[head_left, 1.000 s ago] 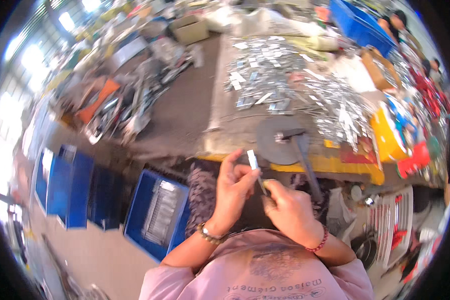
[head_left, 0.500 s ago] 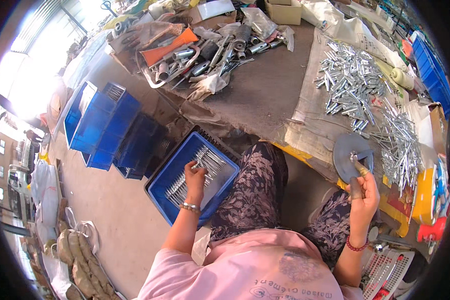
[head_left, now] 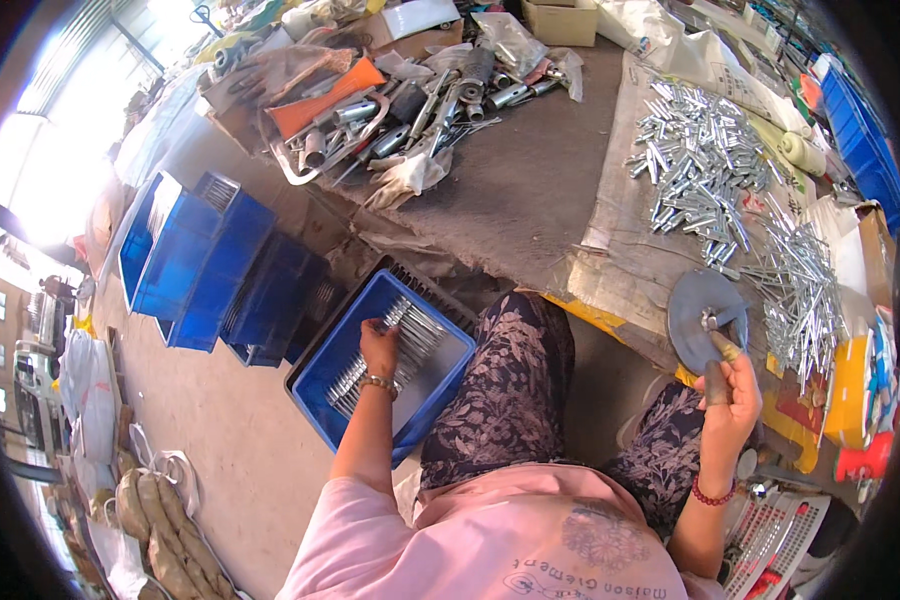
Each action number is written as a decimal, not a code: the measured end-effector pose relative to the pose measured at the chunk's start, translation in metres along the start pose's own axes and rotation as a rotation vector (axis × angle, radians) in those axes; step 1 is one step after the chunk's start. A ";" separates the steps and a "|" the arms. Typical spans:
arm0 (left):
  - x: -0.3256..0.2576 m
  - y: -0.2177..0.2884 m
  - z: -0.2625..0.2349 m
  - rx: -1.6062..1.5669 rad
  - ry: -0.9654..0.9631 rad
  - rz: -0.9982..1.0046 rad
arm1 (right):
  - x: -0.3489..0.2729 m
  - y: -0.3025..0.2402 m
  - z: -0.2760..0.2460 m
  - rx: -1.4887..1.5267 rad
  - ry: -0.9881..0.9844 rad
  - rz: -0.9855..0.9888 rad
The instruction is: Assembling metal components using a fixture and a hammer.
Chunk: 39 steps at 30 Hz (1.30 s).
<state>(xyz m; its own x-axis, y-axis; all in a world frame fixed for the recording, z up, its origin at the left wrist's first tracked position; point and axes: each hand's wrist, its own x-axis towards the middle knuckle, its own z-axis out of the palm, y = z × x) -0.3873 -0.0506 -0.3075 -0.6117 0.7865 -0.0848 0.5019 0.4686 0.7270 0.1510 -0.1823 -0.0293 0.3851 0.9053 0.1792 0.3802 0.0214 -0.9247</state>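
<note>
My left hand (head_left: pixel 378 350) reaches into a blue plastic bin (head_left: pixel 320 416), beside a row of slim silver metal rods (head_left: pixel 419 345). Its fingers are curled in against the rods; whatever they pinch is hidden. My right hand (head_left: pixel 732 392) is raised at the table's front edge, just in front of a round grey metal disc (head_left: pixel 688 318) with a small fitting at its centre. Worn covers sit on the thumb and forefinger, which stand apart with nothing visible between them. Beyond the disc lie a heap of short silver tubes (head_left: pixel 698 165) and a pile of thin silver pins (head_left: pixel 802 300).
More blue bins (head_left: pixel 200 265) stand stacked on the left. Metal tools and pipe pieces (head_left: pixel 395 140), an orange strip (head_left: pixel 322 97) and a glove (head_left: pixel 405 180) clutter the table's far left. A cardboard box (head_left: pixel 560 22) is at the back, a perforated white basket (head_left: pixel 778 540) lower right.
My left hand has shifted slightly left and away from me along the rods. My right hand's forefinger has drawn back a little from the disc's centre.
</note>
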 end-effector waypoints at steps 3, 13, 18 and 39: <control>-0.003 0.007 -0.010 0.263 0.064 0.092 | 0.003 -0.013 0.003 -0.049 -0.027 -0.011; -0.045 0.248 -0.062 -0.538 0.198 0.554 | 0.003 -0.022 0.010 0.020 -0.002 -0.105; -0.132 0.399 -0.043 -0.372 -0.442 1.011 | 0.002 -0.015 0.010 0.057 0.020 -0.115; -0.180 0.428 -0.016 -0.263 -0.945 0.856 | 0.025 -0.019 -0.115 -0.707 0.388 -0.265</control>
<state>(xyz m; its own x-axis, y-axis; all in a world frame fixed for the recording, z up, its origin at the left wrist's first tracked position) -0.0725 0.0018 0.0298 0.5594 0.8224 0.1034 0.3161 -0.3270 0.8906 0.2502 -0.2088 0.0316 0.4216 0.6954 0.5820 0.8848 -0.1750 -0.4319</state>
